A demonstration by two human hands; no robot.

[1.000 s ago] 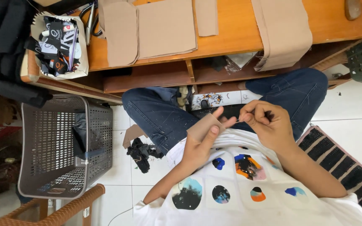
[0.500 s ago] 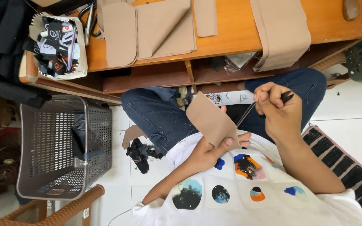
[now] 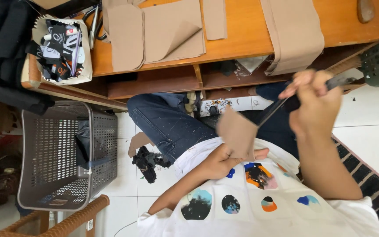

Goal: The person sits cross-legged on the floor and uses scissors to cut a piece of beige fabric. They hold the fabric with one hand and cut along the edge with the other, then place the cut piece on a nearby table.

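White floor tiles and a low orange wooden table point(image 3: 251, 39) fill most of the view, which seems flipped, so the table sits along the top edge. Everything below is placed against that table.

Just below its shelf, over the jeans-covered lap, the left hand point(image 3: 218, 162) pinches a small tan piece point(image 3: 237, 134) of what looks like stiff leatherette or card, rounded at one corner, matte and smooth. The right hand point(image 3: 314, 103) is clenched around a thin dark tool point(image 3: 281, 107), blurred, so I honestly can't tell if it's a blade, an awl or a brush. Its tip meets the tan piece's edge.

What could go wrong, as I judge it: the piece is held in mid-air over a thigh with nothing backing it, so a slip would send the tool toward the left fingers or the leg. A floppy piece could also buckle and give a crooked line.

On the tabletop lie more tan cut panels point(image 3: 154, 33), flat with rounded corners, one curling up. At its left end sits a paper bag of black straps point(image 3: 62, 46). Left of and below the table stands a grey perforated plastic basket point(image 3: 62, 158), with black scraps point(image 3: 148, 162) on the tiles nearby.
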